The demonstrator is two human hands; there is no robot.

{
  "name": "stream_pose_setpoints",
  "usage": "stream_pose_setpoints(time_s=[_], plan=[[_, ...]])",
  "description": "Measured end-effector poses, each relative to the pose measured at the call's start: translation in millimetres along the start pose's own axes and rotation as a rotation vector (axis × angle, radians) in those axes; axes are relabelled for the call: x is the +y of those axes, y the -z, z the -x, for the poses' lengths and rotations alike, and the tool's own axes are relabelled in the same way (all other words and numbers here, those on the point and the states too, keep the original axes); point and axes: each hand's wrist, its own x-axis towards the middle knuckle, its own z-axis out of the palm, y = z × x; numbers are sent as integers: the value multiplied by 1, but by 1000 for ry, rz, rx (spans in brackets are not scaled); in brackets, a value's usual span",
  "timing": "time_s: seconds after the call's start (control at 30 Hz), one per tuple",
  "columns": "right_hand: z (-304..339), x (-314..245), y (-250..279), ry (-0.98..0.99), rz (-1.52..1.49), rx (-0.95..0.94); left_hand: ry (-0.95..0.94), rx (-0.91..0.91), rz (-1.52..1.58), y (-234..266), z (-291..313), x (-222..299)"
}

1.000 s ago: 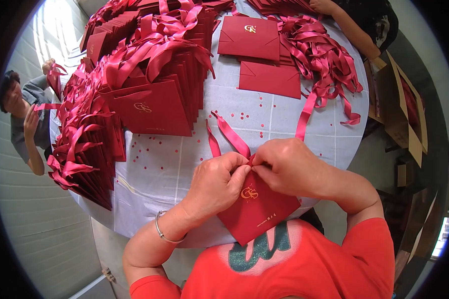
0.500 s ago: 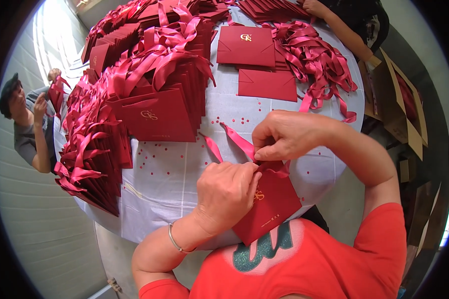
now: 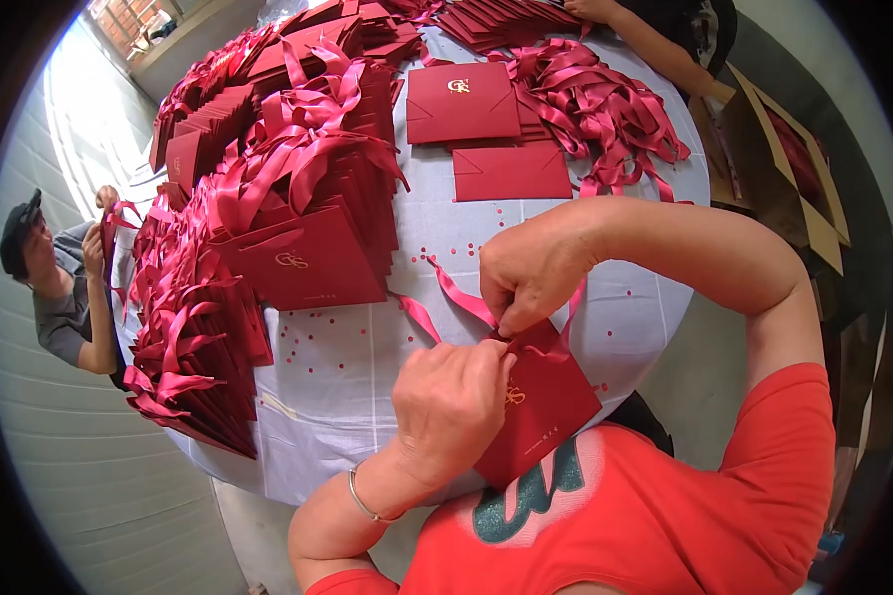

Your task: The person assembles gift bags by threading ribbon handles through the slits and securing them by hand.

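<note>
A red paper gift bag [image 3: 551, 402] with a gold emblem leans at the table's near edge, close to my shirt. My left hand [image 3: 448, 395] is closed at its upper left edge, thumb and forefinger pinched there. Just above, the fingertips of my right hand [image 3: 538, 266] pinch a pink satin ribbon [image 3: 462, 299] at the bag's top. Two loose ribbon ends stretch out on the cloth beyond my hands, and another ribbon strand [image 3: 574, 309] hangs to the right. Exactly where the ribbon meets the bag is hidden by my fingers.
Rows of ribboned red bags [image 3: 308, 263] stand on the left of the white-covered table [image 3: 342, 397]. Flat bags [image 3: 461, 104] and a ribbon heap [image 3: 615, 114] lie at the far right. Small red dots are scattered about. Cardboard box [image 3: 774, 159] right; co-workers at left and far right.
The view has shifted a little. My right hand's fingertips have come down closer to my left hand at the bag's top, and its elbow stands further out to the right.
</note>
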Motion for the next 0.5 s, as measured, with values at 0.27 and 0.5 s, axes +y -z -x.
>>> stream_pose_setpoints(time_s=[0.27, 0.5], plan=[[-23, 12, 5, 54, -138, -404, -165, 101, -133, 2, 1, 14], [-9, 14, -25, -130, -315, 0, 263, -50, 360, -6, 6, 3]])
